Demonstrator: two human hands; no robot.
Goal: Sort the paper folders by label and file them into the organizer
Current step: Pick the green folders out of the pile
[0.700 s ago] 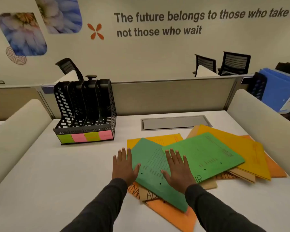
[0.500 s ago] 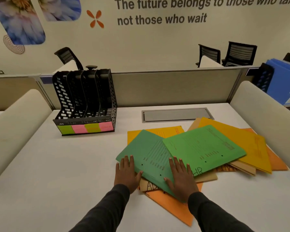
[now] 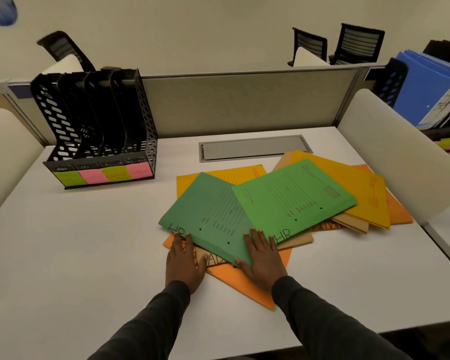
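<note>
Several paper folders lie fanned out on the white desk (image 3: pixel 76 255). On top are a dark green folder (image 3: pixel 208 216) marked HR and a lighter green folder (image 3: pixel 291 196), also marked HR. Yellow (image 3: pixel 359 188), tan (image 3: pixel 351 222) and orange (image 3: pixel 244 281) folders show beneath. My left hand (image 3: pixel 183 263) lies flat with its fingertips at the dark green folder's near left edge. My right hand (image 3: pixel 263 255) rests flat on that folder's near right corner. The black organizer (image 3: pixel 94 131), with green and pink labels on its front, stands at the back left.
A grey cable hatch (image 3: pixel 252 148) is set into the desk behind the folders. Low white partitions (image 3: pixel 395 152) flank the desk on both sides, with a grey divider (image 3: pixel 244 102) at the back. Another rack with blue folders (image 3: pixel 429 87) stands on the neighbouring desk at right.
Both hands slid back toward me to the dark green folder's near edge. That folder shifted left and away, uncovering the orange and tan folders beneath. The view tilted downward.
</note>
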